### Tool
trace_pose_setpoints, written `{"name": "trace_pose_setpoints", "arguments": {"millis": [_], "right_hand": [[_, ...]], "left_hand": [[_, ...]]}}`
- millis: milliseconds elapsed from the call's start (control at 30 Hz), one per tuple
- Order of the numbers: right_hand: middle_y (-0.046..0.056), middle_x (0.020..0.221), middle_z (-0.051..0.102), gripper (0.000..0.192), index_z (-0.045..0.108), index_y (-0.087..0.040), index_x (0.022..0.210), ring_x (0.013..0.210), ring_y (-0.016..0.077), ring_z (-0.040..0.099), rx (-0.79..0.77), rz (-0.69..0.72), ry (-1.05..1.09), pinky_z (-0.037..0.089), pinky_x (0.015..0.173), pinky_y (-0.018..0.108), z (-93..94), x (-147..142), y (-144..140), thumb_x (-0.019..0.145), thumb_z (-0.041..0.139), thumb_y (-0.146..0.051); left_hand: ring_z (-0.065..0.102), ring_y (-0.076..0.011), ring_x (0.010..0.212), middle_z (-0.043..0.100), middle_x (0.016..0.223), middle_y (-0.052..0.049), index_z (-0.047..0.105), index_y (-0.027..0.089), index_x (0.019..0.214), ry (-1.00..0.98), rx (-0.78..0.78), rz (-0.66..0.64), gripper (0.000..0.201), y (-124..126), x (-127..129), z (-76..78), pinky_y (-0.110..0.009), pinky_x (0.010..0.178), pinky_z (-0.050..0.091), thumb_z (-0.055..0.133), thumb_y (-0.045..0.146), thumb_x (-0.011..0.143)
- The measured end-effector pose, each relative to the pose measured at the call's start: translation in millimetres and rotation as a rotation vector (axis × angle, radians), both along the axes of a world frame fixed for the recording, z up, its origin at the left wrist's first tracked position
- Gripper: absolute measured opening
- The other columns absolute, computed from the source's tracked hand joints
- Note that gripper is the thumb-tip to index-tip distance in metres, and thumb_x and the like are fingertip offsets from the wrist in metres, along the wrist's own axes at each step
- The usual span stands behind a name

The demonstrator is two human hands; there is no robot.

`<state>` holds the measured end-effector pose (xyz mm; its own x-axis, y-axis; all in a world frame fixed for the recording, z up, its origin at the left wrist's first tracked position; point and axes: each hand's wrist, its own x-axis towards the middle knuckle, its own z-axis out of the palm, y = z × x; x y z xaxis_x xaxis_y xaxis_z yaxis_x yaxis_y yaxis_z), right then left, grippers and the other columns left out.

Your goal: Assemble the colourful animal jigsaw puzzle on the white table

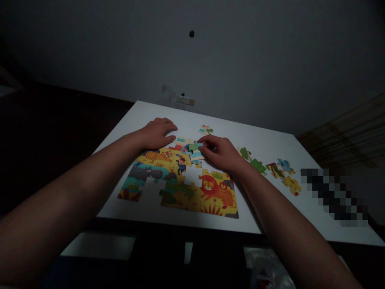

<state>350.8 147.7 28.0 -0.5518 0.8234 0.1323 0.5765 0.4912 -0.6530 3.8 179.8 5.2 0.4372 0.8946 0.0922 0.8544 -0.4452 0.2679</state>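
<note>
A partly joined animal jigsaw puzzle (180,184) with a lion, hippo and leopard lies on the white table (270,216). My left hand (158,132) rests flat on the puzzle's top left corner, fingers together. My right hand (219,152) pinches a green and blue puzzle piece (195,149) at the puzzle's upper edge, pressing it among the joined pieces.
One loose piece (205,129) lies beyond my hands. Several more loose pieces (275,170) are scattered to the right. A wall socket (185,100) sits on the grey wall behind the table. The room is dim, with dark floor at left.
</note>
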Motion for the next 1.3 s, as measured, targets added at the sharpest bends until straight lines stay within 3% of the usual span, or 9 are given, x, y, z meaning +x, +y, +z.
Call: {"name": "trace_pose_setpoints", "arguments": {"millis": [367,633,867,1000,1133,1300], "right_hand": [[0.005,0.096,0.083,0.03,0.087,-0.025,0.13,0.084,0.0267,0.073,0.022,-0.027,0.029,0.055,0.084,0.042,1.0,1.4,2.3,0.107,0.077,-0.041],[0.005,0.092,0.079,0.016,0.081,-0.028,0.113,0.082,0.0277,0.07,0.11,-0.224,0.035,0.05,0.079,0.042,0.6,12.0,13.9,0.099,0.08,-0.036],[0.006,0.089,0.078,0.013,0.079,-0.026,0.106,0.081,0.0275,0.068,0.095,-0.248,-0.026,0.046,0.076,0.041,-0.2,12.2,17.0,0.096,0.079,-0.035],[0.003,0.086,0.074,0.012,0.078,-0.026,0.102,0.078,0.0242,0.066,-0.003,-0.166,0.07,0.048,0.075,0.039,1.1,10.2,13.1,0.093,0.08,-0.035],[0.0,0.08,0.069,0.016,0.079,-0.026,0.1,0.072,0.02,0.061,-0.22,-0.002,0.139,0.048,0.07,0.036,7.8,7.1,0.2,0.091,0.086,-0.036],[0.0,0.078,0.075,0.025,0.078,-0.024,0.098,0.071,0.0177,0.064,-0.483,0.214,0.11,0.05,0.069,0.033,20.5,4.5,-12.8,0.09,0.098,-0.035]], "left_hand": [[0.066,-0.0474,0.161,0.074,0.174,-0.017,0.081,0.027,0.16,0.0,0.001,0.005,0.067,-0.9,0.4,0.4,-0.067,0.139,0.05,0.06,0.062,0.107],[0.066,-0.0474,0.16,0.073,0.174,-0.019,0.08,0.025,0.162,0.004,-0.002,-0.005,0.071,0.9,-1.7,-1.6,-0.067,0.138,0.05,0.058,0.064,0.107],[0.066,-0.0457,0.16,0.075,0.173,-0.016,0.081,0.028,0.161,-0.008,-0.005,0.0,0.069,1.5,-2.2,-1.7,-0.066,0.139,0.05,0.059,0.064,0.106],[0.066,-0.0449,0.16,0.075,0.173,-0.016,0.081,0.028,0.161,-0.01,0.001,0.001,0.07,2.1,-2.8,-3.4,-0.065,0.141,0.049,0.059,0.066,0.106],[0.067,-0.0462,0.159,0.075,0.172,-0.016,0.081,0.028,0.159,-0.019,0.005,0.003,0.068,1.4,-2.4,-3.5,-0.067,0.14,0.05,0.06,0.064,0.106],[0.067,-0.0476,0.158,0.075,0.171,-0.017,0.082,0.027,0.156,-0.018,0.01,0.003,0.065,0.7,-0.8,-2.2,-0.067,0.139,0.051,0.06,0.062,0.106]]}}
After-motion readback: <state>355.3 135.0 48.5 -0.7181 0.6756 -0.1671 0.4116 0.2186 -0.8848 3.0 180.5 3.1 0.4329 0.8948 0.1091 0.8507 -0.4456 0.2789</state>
